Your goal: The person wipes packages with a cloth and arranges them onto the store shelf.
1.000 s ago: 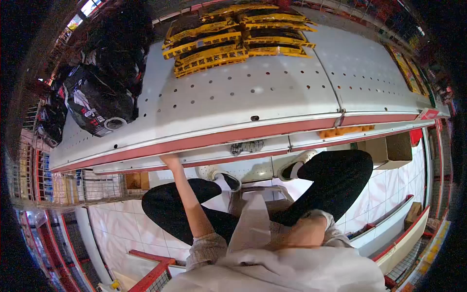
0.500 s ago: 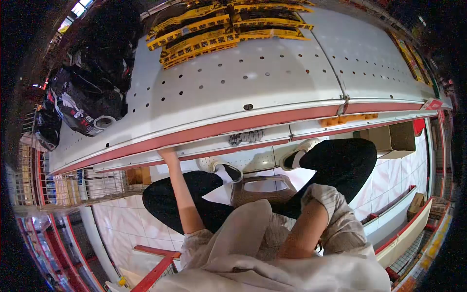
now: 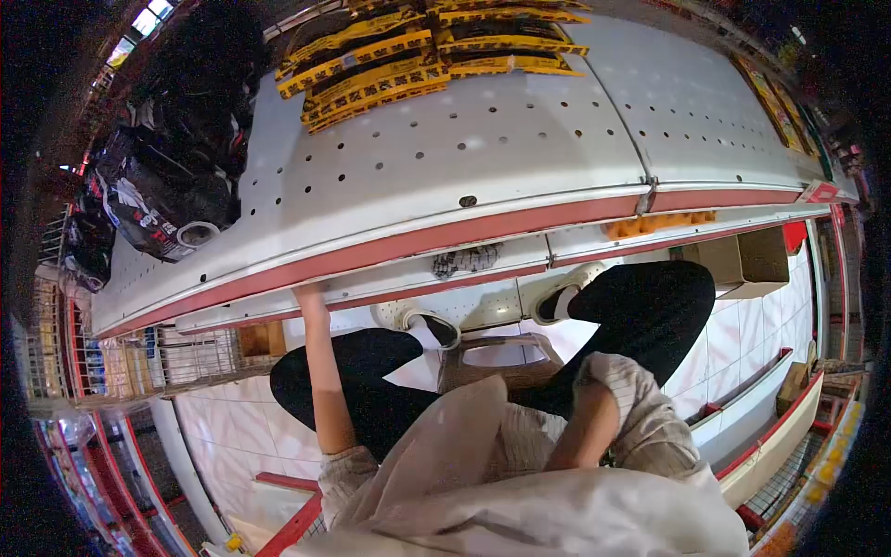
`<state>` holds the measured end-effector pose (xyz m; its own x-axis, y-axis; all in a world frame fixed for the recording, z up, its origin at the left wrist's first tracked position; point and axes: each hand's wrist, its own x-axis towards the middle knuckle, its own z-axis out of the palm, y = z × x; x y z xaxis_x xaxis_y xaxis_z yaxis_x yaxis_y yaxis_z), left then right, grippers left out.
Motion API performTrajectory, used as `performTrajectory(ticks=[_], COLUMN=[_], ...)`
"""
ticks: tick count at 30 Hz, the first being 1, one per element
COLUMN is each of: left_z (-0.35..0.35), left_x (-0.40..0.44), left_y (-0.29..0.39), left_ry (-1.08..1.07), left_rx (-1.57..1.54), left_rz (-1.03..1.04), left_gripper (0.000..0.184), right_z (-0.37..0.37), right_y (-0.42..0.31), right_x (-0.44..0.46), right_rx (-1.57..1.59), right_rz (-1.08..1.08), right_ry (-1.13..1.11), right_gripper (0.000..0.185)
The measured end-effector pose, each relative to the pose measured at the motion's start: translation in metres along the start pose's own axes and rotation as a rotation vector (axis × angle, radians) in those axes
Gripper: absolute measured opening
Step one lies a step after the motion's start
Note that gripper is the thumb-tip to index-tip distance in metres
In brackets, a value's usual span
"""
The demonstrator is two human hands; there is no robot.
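Our left hand (image 3: 308, 297) reaches under the white perforated metal shelf (image 3: 520, 172), best kept low; its grip, and our hidden right hand's, we cannot tell.

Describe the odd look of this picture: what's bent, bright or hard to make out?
In the head view, the front edge of the upper shelf bows and the corners fall to grainy black; also in the head view, bright patches glare at top left, the black bags merge into shadow, and the left hand is mostly hidden behind the shelf edge.
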<state>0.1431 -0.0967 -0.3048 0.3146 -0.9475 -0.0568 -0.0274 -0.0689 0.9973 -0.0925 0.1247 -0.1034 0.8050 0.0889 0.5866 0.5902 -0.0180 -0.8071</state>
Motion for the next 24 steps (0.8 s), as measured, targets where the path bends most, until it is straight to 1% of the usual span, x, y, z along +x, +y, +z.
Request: performTrajectory(ticks=[3, 6, 9, 12, 15, 19, 20, 21, 22, 23, 24], left_z=[0.004, -0.001, -0.001, 0.004, 0.004, 0.010, 0.012, 0.013, 0.015, 0.016, 0.019], left_x=[-0.002, 0.004, -0.003, 0.000, -0.005, -0.020, -0.024, -0.027, -0.033, -0.043, -0.055], left_y=[0.008, 0.002, 0.009, 0.009, 0.010, 0.021, 0.025, 0.029, 0.034, 0.039, 0.046], left_ry=[0.034, 0.005, -0.051, 0.033, -0.030, 0.065, 0.090, 0.118, 0.147, 0.142, 0.137], left_rx=[0.053, 0.033, -0.072, -0.086, -0.164, -0.137, -0.140, -0.144, -0.145, -0.150, -0.152], left_rz=[-0.062, -0.115, -0.089, -0.083, 0.003, 0.057, 0.084, 0.113, 0.139, 0.154, 0.171], left_gripper=[0.054, 0.053, 0.051, 0.037, 0.034, 0.033, 0.032, 0.030, 0.028, 0.028, 0.027], right_z=[0.001, 0.003, 0.005, 0.001, -0.003, -0.017, -0.023, -0.030, -0.042, -0.045, -0.059], right_y=[0.001, 0.001, 0.001, 0.000, -0.001, 0.000, 0.000, -0.008, -0.022, -0.016, -0.019], right_x=[-0.001, -0.002, -0.002, -0.007, -0.019, -0.063, -0.086, -0.104, -0.113, -0.126, -0.128], right_rx=[-0.002, 0.005, 0.003, -0.002, 0.009, 0.061, 0.055, -0.049, -0.565, -0.949, -1.179], right_rz=[0.011, 0.012, 0.023, 0.036, 0.051, 0.080, 0.182, 0.415, 1.192, 1.311, 1.082], right_ry=[0.009, 0.021, 0.022, 0.034, 0.068, 0.196, 0.324, 0.485, 0.342, 0.639, 0.892], right_gripper=[0.023, 0.023, 0.023, 0.022, 0.022, 0.022, 0.022, 0.022, 0.022, 0.025, 0.026])
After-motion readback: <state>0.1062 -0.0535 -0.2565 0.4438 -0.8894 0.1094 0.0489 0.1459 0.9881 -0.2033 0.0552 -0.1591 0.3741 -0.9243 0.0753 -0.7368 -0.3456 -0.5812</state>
